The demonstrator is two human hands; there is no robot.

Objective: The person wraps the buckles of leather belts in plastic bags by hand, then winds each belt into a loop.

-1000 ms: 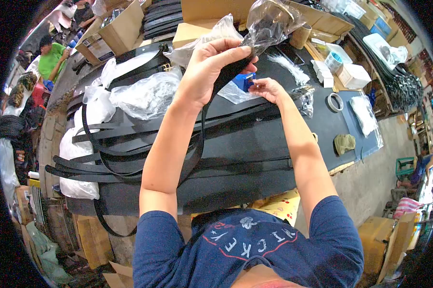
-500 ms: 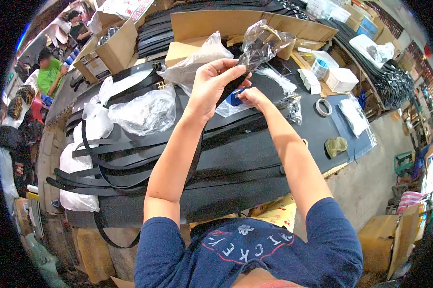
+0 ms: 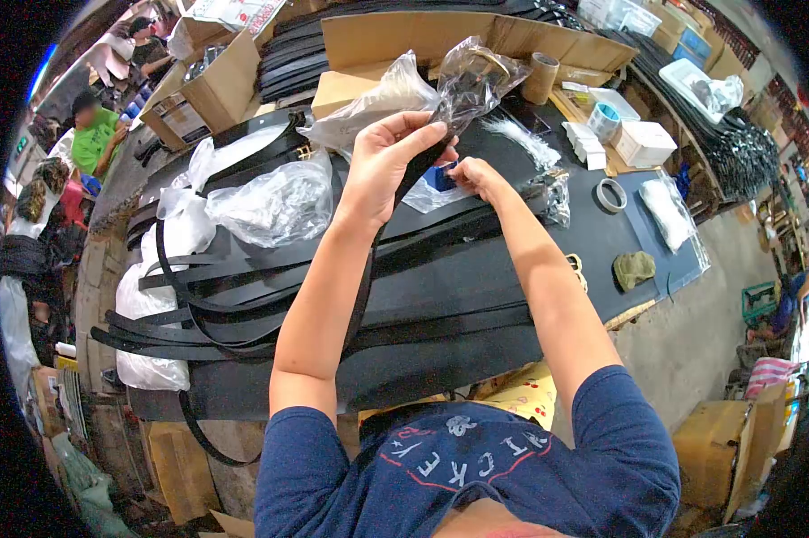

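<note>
My left hand (image 3: 391,161) grips a black belt (image 3: 415,175) just below its buckle end, thumb laid over the strap. A clear plastic wrapper (image 3: 478,79) covers the buckle above my fingers, and the strap hangs down past my left forearm. Close by on the right, my right hand (image 3: 478,177) is closed with fingertips pinched, beside a small blue object (image 3: 438,177) on the table. Whatever those fingertips hold, if anything, is too small to name. More black belts (image 3: 234,327) lie across the black-topped table (image 3: 404,386).
Bulging plastic bags (image 3: 274,204) and white bags (image 3: 153,327) sit at left. A tape roll (image 3: 610,195), a small white box (image 3: 646,146), white tag strings (image 3: 525,143) and an olive pouch (image 3: 634,271) lie at right. Cardboard boxes (image 3: 211,94) stand behind; a person in green (image 3: 98,143) is far left.
My left hand and the wrapped buckle have shifted slightly left and down. My right hand has moved a little to the right and up. The view has tilted slightly.
</note>
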